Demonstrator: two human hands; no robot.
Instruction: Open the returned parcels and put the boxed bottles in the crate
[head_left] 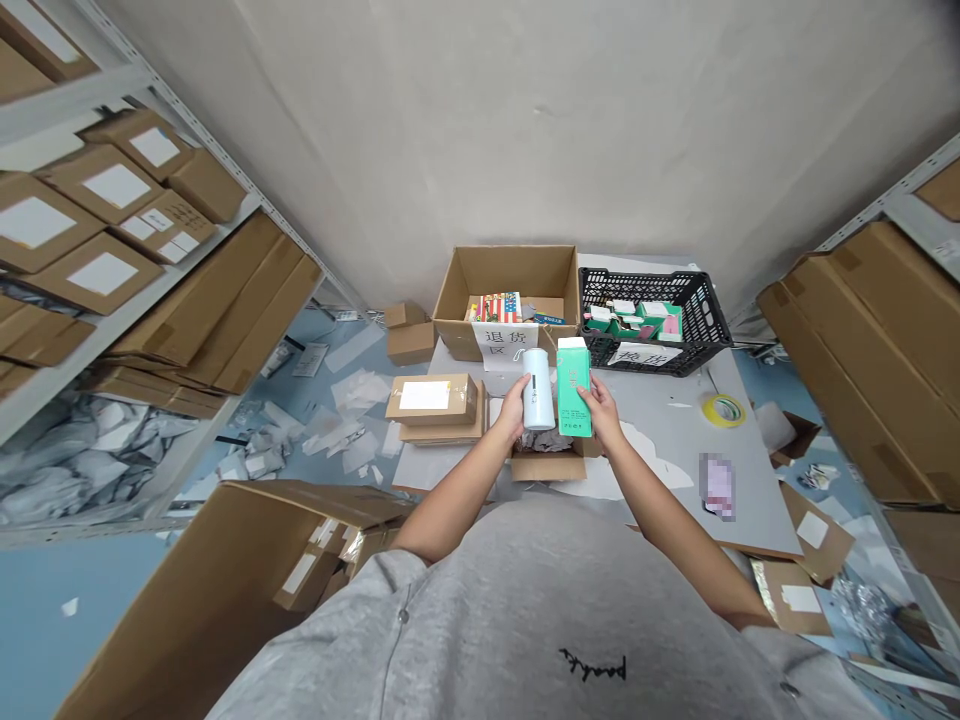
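Note:
My left hand (514, 410) is wrapped round a white cylindrical bottle (538, 388) with a small loop strap, held upright. Beside it my right hand (602, 408) grips a tall green carton (574, 385), also upright and touching the bottle. Both are held over a small open cardboard box (548, 462) with crumpled paper inside, at the near edge of the grey table (675, 420).
An open cardboard box (510, 290) with colourful items and a paper label stands at the back, a black plastic crate (651, 320) of green and white boxes to its right. Sealed parcels (433, 400) lie left, yellow tape roll (723, 409) right. Shelves of cartons flank both sides; a large open carton (225, 590) near left.

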